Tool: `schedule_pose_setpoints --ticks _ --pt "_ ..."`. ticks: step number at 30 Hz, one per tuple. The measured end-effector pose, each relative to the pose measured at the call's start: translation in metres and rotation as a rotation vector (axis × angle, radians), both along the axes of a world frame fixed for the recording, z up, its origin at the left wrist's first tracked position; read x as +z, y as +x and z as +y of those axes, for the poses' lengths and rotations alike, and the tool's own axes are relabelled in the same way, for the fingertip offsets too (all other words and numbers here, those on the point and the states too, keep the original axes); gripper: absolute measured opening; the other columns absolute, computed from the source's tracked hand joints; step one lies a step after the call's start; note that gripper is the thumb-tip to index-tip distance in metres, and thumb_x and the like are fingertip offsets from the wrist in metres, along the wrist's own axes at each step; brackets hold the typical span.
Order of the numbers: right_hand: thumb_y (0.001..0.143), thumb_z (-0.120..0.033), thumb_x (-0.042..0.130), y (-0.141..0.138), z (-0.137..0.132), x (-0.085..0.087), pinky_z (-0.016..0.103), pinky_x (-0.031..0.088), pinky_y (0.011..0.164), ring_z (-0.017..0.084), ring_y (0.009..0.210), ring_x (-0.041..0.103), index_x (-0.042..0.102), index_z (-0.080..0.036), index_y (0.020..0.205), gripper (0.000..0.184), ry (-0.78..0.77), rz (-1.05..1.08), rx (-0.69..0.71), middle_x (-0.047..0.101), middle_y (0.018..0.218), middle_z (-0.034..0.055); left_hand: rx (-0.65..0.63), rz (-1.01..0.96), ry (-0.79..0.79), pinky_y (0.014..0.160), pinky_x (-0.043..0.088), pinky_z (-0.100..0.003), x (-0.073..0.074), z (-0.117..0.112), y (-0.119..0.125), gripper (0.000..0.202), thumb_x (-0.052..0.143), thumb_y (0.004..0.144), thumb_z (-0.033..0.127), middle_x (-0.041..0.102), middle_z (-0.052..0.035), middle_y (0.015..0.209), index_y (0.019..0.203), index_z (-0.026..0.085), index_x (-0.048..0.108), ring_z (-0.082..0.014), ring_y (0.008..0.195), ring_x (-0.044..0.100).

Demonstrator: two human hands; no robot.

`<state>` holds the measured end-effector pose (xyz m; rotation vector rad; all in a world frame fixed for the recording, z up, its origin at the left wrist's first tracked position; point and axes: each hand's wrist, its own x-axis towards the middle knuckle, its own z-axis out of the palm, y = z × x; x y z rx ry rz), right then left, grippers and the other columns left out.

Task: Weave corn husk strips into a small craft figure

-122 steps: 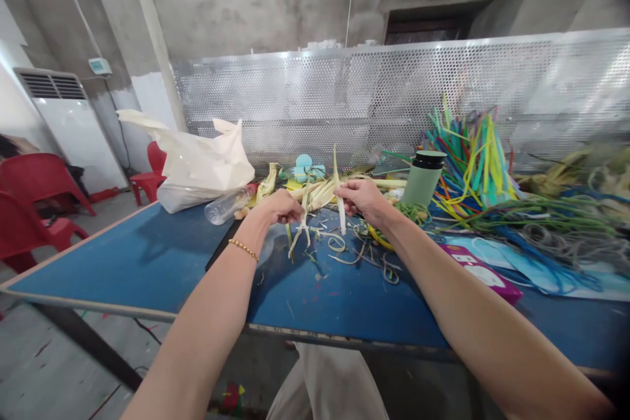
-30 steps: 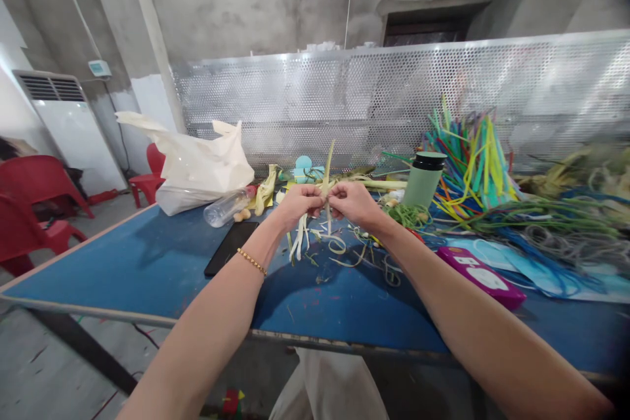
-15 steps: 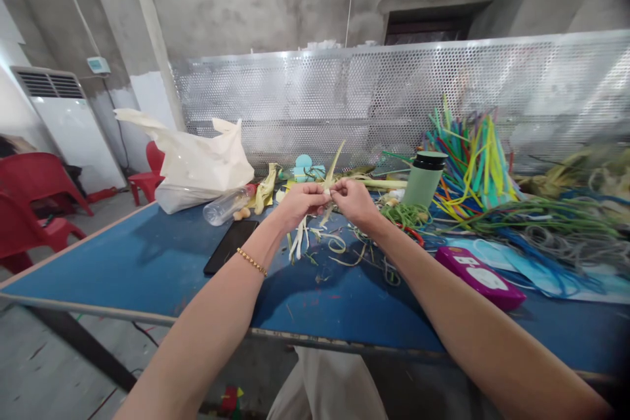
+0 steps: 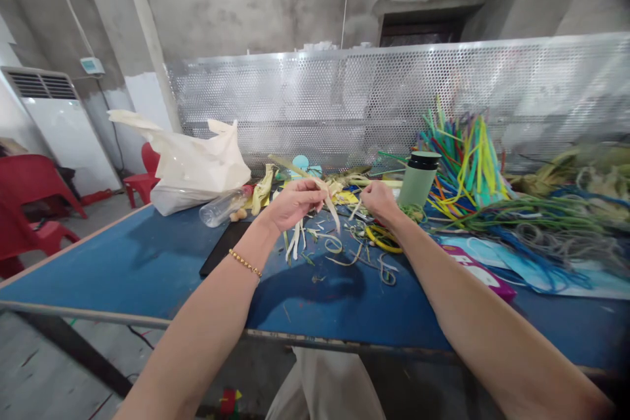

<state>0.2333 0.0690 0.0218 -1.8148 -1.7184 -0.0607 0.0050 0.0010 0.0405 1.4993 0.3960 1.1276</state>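
A pale corn husk (image 4: 333, 210) is pinched between the thumb and fingers of my left hand (image 4: 298, 202). One end hangs down to the right and a longer greenish end points up to the left. To the right, apart from it, my right hand (image 4: 380, 200) is closed, knuckles up. At its fingertips a thin pale husk strip (image 4: 355, 210) shows, seemingly held there; the fingers partly hide the grip. Loose white strips (image 4: 295, 241) and curled scraps (image 4: 333, 244) lie on the blue table (image 4: 315, 308) beneath my hands.
A white plastic bag (image 4: 197, 167), clear bottle (image 4: 219, 210) and dark flat tablet-like item (image 4: 221, 249) stand or lie left. Right are a green lidded cup (image 4: 418, 180), colourful strips (image 4: 475, 164), tangled cords (image 4: 541, 216) and a magenta packet (image 4: 482, 272). Perforated metal panels (image 4: 295, 105) rise behind.
My hands have moved apart, the right one going right towards the cup. The husk in my left hand has swung from upright to slanting left. The view has shifted slightly.
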Motion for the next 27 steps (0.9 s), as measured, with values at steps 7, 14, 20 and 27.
schedule_pose_setpoints --ticks 7,14,20,27 --pt "0.084 -0.017 0.045 0.028 0.012 0.002 0.036 0.046 0.076 0.034 0.095 0.066 0.065 -0.004 0.108 0.034 0.045 -0.059 -0.217 0.069 0.101 0.0272 0.018 -0.049 -0.033 0.068 0.05 -0.029 0.002 0.007 -0.011 0.012 0.068 0.075 0.022 0.067 -0.0061 0.077 0.074 0.014 0.059 -0.0124 0.067 0.062" --pt "0.087 -0.01 0.036 0.029 -0.007 0.016 0.039 0.045 0.08 0.033 0.098 0.064 0.057 -0.006 0.12 0.039 0.073 -0.181 -0.22 0.062 0.115 0.0263 0.195 0.01 -0.106 0.058 0.049 -0.026 -0.001 0.01 -0.004 0.014 0.068 0.07 0.015 0.066 -0.0054 0.067 0.069 0.013 0.055 -0.0115 0.057 0.062" --pt "0.083 -0.008 0.045 0.017 -0.012 0.019 0.036 0.045 0.085 0.032 0.109 0.058 0.067 -0.007 0.107 0.033 0.151 -0.294 -0.04 0.06 0.117 0.0248 0.284 0.053 -0.156 0.052 0.044 -0.023 0.0 0.008 -0.001 0.014 0.068 0.068 0.015 0.064 -0.005 0.061 0.066 0.013 0.054 -0.011 0.052 0.06" --pt "0.085 -0.041 0.057 -0.058 -0.05 0.019 0.024 0.049 0.068 0.014 0.069 0.064 0.069 -0.016 0.074 0.03 -0.125 0.429 0.861 0.07 0.073 0.0044 0.404 0.015 -0.116 0.043 0.029 -0.019 -0.005 0.015 -0.002 0.019 0.073 0.062 0.02 0.055 0.0028 0.053 0.067 0.013 0.056 -0.0047 0.043 0.046"
